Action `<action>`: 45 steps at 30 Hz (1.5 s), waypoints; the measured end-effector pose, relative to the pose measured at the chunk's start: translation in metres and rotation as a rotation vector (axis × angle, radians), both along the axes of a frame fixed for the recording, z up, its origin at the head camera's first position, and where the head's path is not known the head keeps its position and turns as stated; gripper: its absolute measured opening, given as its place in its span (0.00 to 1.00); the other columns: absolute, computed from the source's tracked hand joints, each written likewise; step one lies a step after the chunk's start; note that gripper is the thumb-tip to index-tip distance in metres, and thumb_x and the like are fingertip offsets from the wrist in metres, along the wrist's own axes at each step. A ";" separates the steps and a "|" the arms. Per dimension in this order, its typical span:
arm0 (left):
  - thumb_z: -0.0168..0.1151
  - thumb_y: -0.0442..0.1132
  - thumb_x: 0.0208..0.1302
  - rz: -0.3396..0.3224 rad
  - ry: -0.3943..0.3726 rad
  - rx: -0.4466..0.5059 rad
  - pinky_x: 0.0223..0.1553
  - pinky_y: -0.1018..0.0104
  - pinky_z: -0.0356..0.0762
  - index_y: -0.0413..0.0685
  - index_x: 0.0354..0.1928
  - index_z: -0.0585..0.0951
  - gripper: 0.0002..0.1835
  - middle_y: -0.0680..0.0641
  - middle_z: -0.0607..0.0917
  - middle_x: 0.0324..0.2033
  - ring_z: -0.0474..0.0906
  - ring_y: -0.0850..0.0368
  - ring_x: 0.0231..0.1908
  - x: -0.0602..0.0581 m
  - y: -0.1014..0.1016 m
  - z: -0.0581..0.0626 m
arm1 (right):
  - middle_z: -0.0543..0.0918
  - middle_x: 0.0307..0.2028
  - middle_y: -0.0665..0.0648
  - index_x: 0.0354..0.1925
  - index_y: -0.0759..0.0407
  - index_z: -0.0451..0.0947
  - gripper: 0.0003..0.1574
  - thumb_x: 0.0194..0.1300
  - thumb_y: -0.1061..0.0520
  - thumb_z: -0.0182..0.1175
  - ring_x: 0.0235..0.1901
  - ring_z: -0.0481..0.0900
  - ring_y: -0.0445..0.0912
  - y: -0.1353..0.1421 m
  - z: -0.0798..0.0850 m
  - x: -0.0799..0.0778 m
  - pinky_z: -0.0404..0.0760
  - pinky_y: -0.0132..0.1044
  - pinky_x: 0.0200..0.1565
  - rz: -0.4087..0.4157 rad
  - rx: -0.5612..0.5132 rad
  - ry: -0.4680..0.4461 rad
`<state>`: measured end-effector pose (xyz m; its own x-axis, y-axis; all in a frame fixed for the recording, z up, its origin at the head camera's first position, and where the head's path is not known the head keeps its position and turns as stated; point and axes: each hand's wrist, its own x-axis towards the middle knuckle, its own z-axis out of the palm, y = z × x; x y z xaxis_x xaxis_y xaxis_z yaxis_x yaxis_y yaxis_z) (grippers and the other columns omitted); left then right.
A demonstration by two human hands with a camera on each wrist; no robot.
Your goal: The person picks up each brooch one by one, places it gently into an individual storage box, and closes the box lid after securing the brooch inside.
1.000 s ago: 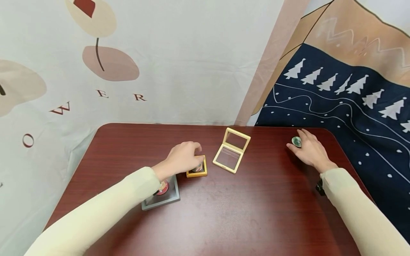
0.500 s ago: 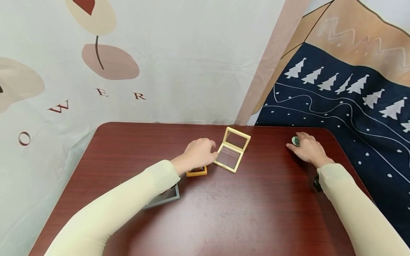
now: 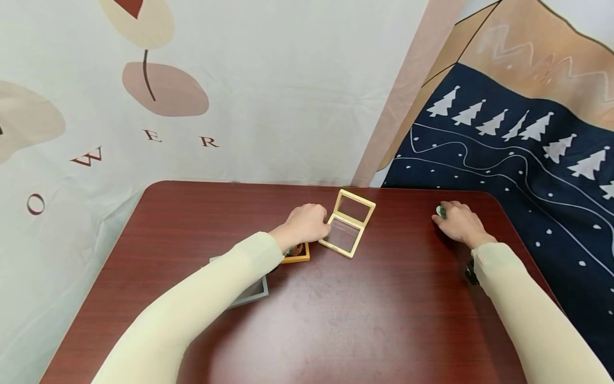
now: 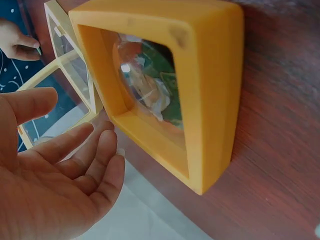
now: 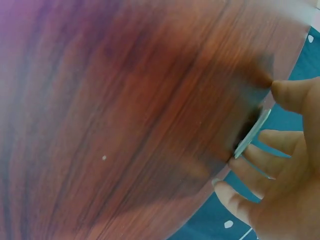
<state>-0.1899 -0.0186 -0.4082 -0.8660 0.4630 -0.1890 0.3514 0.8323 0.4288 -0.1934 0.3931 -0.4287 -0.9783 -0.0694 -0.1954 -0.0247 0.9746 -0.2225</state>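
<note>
At the left, a pale sleeve [image 3: 206, 298] crosses in front of a gray frame [image 3: 249, 301] on the reddish-brown table [image 3: 345, 330], hiding much of it. Next comes a small orange frame [image 4: 215, 100] with a glossy round piece [image 4: 150, 82] inside. The left hand [image 3: 307, 223] hangs just beyond it, holding nothing, thumb apart from its loosely bent fingers; whether it touches the neighboring cream hinged case [image 3: 348, 221], which stands unfolded, I cannot tell. Well apart, near the table's far right corner, a green disc [image 3: 441, 212] lies between the spread thumb and fingers of the right hand [image 3: 459, 221]; fingertip contact is unclear.
</note>
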 end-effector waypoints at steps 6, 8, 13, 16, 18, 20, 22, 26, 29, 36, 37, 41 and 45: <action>0.59 0.41 0.74 -0.002 -0.024 -0.052 0.25 0.63 0.60 0.52 0.20 0.70 0.20 0.52 0.67 0.16 0.63 0.57 0.20 -0.003 0.003 -0.002 | 0.59 0.69 0.84 0.73 0.81 0.57 0.37 0.79 0.56 0.49 0.67 0.58 0.78 -0.001 -0.001 0.000 0.62 0.73 0.65 -0.004 -0.001 0.000; 0.58 0.39 0.72 -0.001 -0.030 -0.058 0.27 0.63 0.61 0.52 0.20 0.70 0.19 0.52 0.67 0.16 0.62 0.56 0.21 -0.003 0.003 -0.002 | 0.59 0.69 0.85 0.73 0.81 0.58 0.36 0.79 0.57 0.49 0.66 0.59 0.78 -0.001 -0.001 0.000 0.62 0.73 0.65 -0.003 -0.004 0.008; 0.58 0.34 0.70 -0.017 -0.030 -0.075 0.31 0.61 0.62 0.52 0.20 0.68 0.19 0.52 0.64 0.16 0.60 0.56 0.21 -0.003 0.006 -0.003 | 0.60 0.67 0.85 0.72 0.82 0.58 0.35 0.80 0.56 0.48 0.65 0.58 0.78 -0.001 -0.001 0.001 0.62 0.73 0.64 0.002 -0.004 0.016; 0.59 0.34 0.71 -0.030 -0.018 -0.094 0.33 0.61 0.63 0.52 0.19 0.67 0.20 0.53 0.64 0.15 0.60 0.56 0.21 -0.003 0.007 -0.004 | 0.61 0.66 0.85 0.72 0.83 0.58 0.36 0.81 0.56 0.48 0.65 0.59 0.78 0.000 -0.002 0.002 0.62 0.73 0.64 -0.002 -0.002 0.016; 0.59 0.35 0.72 -0.033 -0.011 -0.100 0.34 0.60 0.64 0.52 0.18 0.67 0.22 0.53 0.64 0.14 0.61 0.56 0.21 -0.003 0.008 -0.005 | 0.61 0.65 0.85 0.72 0.84 0.58 0.36 0.81 0.56 0.48 0.64 0.59 0.78 0.001 -0.003 0.003 0.62 0.73 0.64 -0.007 -0.010 0.018; 0.60 0.37 0.73 -0.036 -0.007 -0.106 0.35 0.60 0.65 0.52 0.17 0.67 0.23 0.53 0.64 0.14 0.63 0.56 0.21 -0.002 0.008 -0.007 | 0.61 0.65 0.85 0.72 0.84 0.57 0.36 0.81 0.55 0.48 0.64 0.59 0.78 0.003 -0.004 0.003 0.62 0.73 0.64 -0.011 -0.021 0.023; 0.60 0.38 0.75 -0.036 -0.005 -0.102 0.35 0.60 0.65 0.52 0.16 0.68 0.24 0.53 0.64 0.13 0.63 0.56 0.20 -0.002 0.008 -0.008 | 0.62 0.65 0.85 0.72 0.84 0.58 0.36 0.82 0.55 0.47 0.65 0.59 0.78 0.004 -0.005 0.004 0.62 0.73 0.64 -0.017 -0.032 0.034; 0.61 0.40 0.76 -0.036 0.003 -0.090 0.37 0.60 0.66 0.52 0.17 0.68 0.25 0.53 0.65 0.13 0.65 0.56 0.21 -0.002 0.007 -0.010 | 0.62 0.66 0.85 0.71 0.84 0.58 0.36 0.82 0.55 0.48 0.65 0.59 0.78 0.007 -0.004 0.006 0.61 0.73 0.65 -0.030 -0.059 0.061; 0.61 0.40 0.76 -0.034 0.010 -0.077 0.38 0.60 0.68 0.52 0.16 0.68 0.25 0.54 0.64 0.13 0.66 0.56 0.21 -0.002 0.006 -0.011 | 0.62 0.65 0.85 0.71 0.84 0.59 0.35 0.83 0.54 0.48 0.64 0.60 0.78 0.010 -0.001 0.008 0.61 0.73 0.65 -0.032 -0.081 0.084; 0.61 0.39 0.75 -0.030 -0.001 -0.050 0.35 0.61 0.69 0.52 0.16 0.67 0.25 0.54 0.64 0.12 0.65 0.57 0.20 0.001 0.005 -0.011 | 0.63 0.65 0.85 0.70 0.84 0.60 0.37 0.83 0.51 0.47 0.65 0.60 0.78 0.016 0.004 0.015 0.60 0.73 0.65 -0.042 -0.133 0.137; 0.61 0.39 0.74 -0.031 -0.003 -0.045 0.34 0.62 0.69 0.52 0.16 0.67 0.25 0.54 0.64 0.12 0.64 0.57 0.19 0.002 0.005 -0.011 | 0.64 0.65 0.84 0.70 0.84 0.60 0.38 0.83 0.50 0.47 0.65 0.60 0.78 0.017 0.005 0.016 0.60 0.73 0.65 -0.044 -0.141 0.146; 0.63 0.37 0.73 -0.043 -0.017 -0.025 0.31 0.63 0.66 0.52 0.15 0.67 0.25 0.55 0.63 0.11 0.63 0.58 0.18 0.003 0.005 -0.011 | 0.66 0.64 0.83 0.69 0.83 0.62 0.39 0.83 0.47 0.48 0.63 0.65 0.76 0.017 0.010 0.021 0.63 0.72 0.64 -0.053 -0.171 0.182; 0.63 0.37 0.72 -0.053 -0.039 -0.017 0.29 0.64 0.65 0.52 0.15 0.68 0.25 0.55 0.63 0.10 0.62 0.59 0.16 0.006 0.005 -0.010 | 0.69 0.63 0.80 0.69 0.81 0.65 0.40 0.82 0.45 0.49 0.62 0.67 0.74 0.014 0.014 0.026 0.65 0.72 0.62 -0.065 -0.196 0.209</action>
